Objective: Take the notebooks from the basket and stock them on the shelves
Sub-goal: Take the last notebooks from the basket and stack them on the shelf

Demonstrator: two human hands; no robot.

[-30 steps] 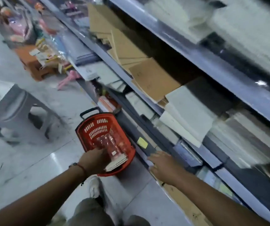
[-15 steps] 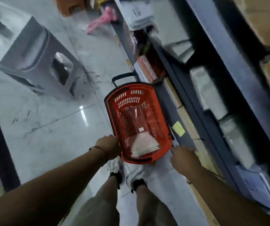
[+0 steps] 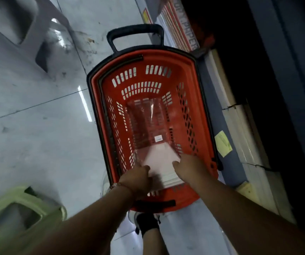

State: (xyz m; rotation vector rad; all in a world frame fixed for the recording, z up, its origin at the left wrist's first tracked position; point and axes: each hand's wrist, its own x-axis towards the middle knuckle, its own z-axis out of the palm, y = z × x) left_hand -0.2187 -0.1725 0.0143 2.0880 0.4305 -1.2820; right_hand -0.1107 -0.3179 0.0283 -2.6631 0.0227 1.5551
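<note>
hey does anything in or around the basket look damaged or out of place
Nothing serious. The shelf base beside the orange basket shows dark cracks or gaps, and a yellow tag on it sits crooked. The floor near the black handle is scuffed. The white notebooks lie stacked under loose clear wrap.

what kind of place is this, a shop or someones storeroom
Most likely a stationery shop aisle. An orange shopping basket with a pull handle stands on a tiled floor, beside low shelving bearing a yellow price tag and a pack marked PAPER.
</note>
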